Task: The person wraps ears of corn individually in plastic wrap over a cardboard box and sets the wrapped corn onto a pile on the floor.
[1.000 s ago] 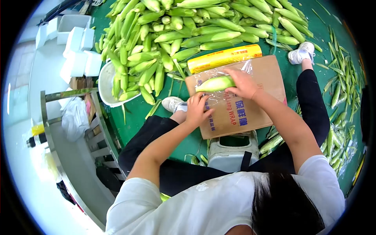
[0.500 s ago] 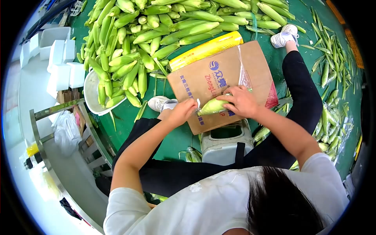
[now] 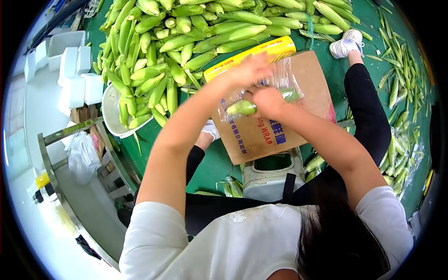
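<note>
My right hand [image 3: 268, 101], its fingers curled closed, lies across a green ear of corn [image 3: 241, 108] on the cardboard box [image 3: 310, 79]. A green part [image 3: 290, 95] shows on the hand's other side; whether it is the same ear I cannot tell. Clear plastic film [image 3: 280, 73] stretches over the box around the hand, below the yellow roll [image 3: 276, 48] at the box's far edge. Smeared by motion, my left hand [image 3: 254, 70] is over the film beside that roll. Its fingers cannot be made out.
Unwrapped corn [image 3: 154, 84] is heaped beyond the box, spilling into a white tub [image 3: 112, 109] on the left. A grey stool [image 3: 268, 179] stands under the box. Wrapped ears [image 3: 396, 158] and loose husks [image 3: 396, 56] lie right. A metal frame [image 3: 70, 186] stands left.
Both hands have moved away from me, toward the yellow roll, the left one farther. The ear once between them now lies partly under my right hand, and film is spread across the box.
</note>
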